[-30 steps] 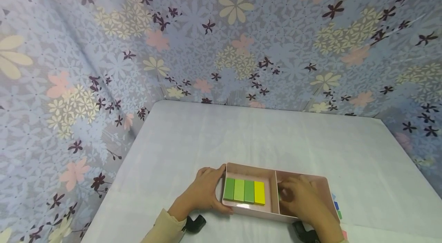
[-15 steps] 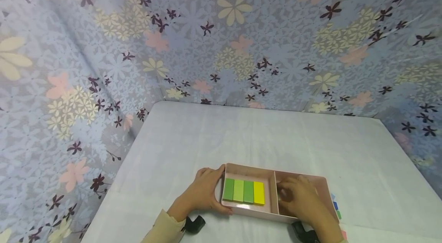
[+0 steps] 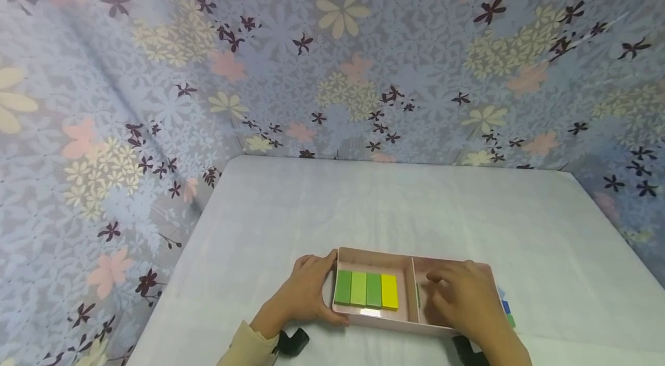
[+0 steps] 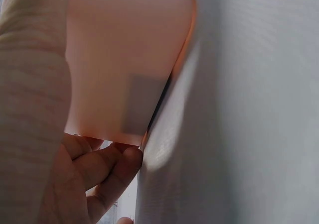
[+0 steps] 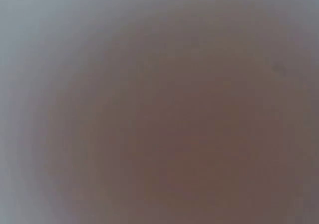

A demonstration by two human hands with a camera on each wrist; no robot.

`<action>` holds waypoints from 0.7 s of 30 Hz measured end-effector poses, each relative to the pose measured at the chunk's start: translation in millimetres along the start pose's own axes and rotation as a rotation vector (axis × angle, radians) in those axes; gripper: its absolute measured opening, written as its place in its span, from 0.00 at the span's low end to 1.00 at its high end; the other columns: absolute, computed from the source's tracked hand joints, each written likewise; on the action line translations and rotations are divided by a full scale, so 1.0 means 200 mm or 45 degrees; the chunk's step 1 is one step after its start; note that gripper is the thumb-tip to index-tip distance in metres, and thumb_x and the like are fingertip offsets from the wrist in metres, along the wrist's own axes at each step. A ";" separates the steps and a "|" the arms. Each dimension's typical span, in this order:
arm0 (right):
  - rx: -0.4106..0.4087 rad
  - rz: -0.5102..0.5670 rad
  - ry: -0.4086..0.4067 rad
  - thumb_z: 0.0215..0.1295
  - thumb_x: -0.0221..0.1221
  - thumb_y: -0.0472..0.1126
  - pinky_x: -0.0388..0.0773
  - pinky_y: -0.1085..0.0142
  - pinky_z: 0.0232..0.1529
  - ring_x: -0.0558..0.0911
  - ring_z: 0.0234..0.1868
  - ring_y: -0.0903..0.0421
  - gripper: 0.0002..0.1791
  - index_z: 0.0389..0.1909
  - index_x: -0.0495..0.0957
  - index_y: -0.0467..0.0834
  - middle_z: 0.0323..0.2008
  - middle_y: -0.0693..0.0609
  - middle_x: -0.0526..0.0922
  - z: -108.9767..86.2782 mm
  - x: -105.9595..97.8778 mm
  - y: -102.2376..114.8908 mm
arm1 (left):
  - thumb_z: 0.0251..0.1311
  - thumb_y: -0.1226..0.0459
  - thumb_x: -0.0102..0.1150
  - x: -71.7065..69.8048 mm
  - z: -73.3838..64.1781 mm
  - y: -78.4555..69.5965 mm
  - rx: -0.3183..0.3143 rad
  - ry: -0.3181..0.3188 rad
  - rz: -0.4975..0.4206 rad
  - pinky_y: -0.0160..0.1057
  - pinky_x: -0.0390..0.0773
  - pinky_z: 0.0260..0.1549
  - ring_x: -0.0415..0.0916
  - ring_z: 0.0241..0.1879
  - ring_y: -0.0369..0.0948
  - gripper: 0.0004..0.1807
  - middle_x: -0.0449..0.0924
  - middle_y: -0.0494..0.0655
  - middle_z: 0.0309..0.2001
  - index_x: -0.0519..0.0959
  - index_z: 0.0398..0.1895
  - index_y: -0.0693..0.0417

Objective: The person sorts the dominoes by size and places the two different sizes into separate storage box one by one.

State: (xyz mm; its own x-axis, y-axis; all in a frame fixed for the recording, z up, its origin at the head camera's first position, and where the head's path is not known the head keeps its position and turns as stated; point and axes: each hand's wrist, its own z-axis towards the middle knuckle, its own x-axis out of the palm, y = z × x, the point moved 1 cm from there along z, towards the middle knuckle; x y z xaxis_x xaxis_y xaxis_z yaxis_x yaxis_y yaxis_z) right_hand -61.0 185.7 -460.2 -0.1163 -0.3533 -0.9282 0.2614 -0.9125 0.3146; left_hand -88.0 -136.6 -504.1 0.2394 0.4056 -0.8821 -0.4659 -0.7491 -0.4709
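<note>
A pink two-compartment box (image 3: 376,257) lies on the white-covered table. My left hand (image 3: 309,290) grips its left end, thumb at the front corner and fingers at the back corner. The left wrist view shows the fingertips (image 4: 127,162) against the box's outer wall (image 4: 129,45). Four-sided flat blocks stand side by side in the left compartment: greens (image 3: 358,288) and, rightmost, a yellow block (image 3: 389,291). Over the right compartment hovers my right hand (image 3: 467,297), fingers loosely bent, thumb and index apart. A green block (image 3: 418,295) rests against the divider, just left of those fingers. The right wrist view is blurred.
Outside the box's right end lie small blocks, among them a blue block (image 3: 506,307) and a green block (image 3: 511,320), partly hidden by my right arm. Black wrist-camera mounts (image 3: 292,342) hang under both wrists. Flower-patterned cloth (image 3: 332,66) surrounds the table.
My right hand has let go of the green block at the divider and moved right, its fingers parting. My left hand stays on the box.
</note>
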 end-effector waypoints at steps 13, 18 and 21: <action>0.032 -0.014 -0.093 0.50 0.74 0.39 0.69 0.60 0.38 0.69 0.37 0.55 0.12 0.37 0.87 0.46 0.43 0.54 0.86 -0.13 -0.12 -0.14 | 0.29 0.26 0.74 0.00 0.01 -0.02 0.000 0.017 -0.011 0.53 0.54 0.72 0.67 0.64 0.42 0.77 0.72 0.44 0.68 0.52 0.80 0.60; -0.090 0.032 -0.262 0.43 0.73 0.31 0.62 0.70 0.33 0.63 0.35 0.60 0.16 0.37 0.86 0.46 0.39 0.57 0.85 -0.17 -0.16 -0.21 | 0.29 0.28 0.75 0.00 0.01 -0.02 -0.016 0.025 -0.013 0.55 0.55 0.72 0.67 0.64 0.43 0.77 0.72 0.45 0.68 0.52 0.79 0.60; -0.131 0.047 -0.316 0.41 0.72 0.29 0.61 0.73 0.35 0.63 0.36 0.60 0.18 0.36 0.85 0.45 0.37 0.57 0.85 -0.20 -0.18 -0.24 | 0.29 0.29 0.76 0.00 0.01 -0.02 -0.014 0.027 -0.020 0.54 0.54 0.72 0.67 0.64 0.43 0.77 0.71 0.45 0.68 0.52 0.80 0.60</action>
State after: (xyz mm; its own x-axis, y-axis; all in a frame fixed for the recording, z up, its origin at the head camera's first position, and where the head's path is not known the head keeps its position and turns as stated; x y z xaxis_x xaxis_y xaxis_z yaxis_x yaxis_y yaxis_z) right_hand -31.9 250.6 -449.7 -0.3330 -0.4370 -0.8356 0.3644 -0.8769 0.3134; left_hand -86.9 -132.3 -502.0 0.2647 0.4064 -0.8745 -0.4523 -0.7486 -0.4848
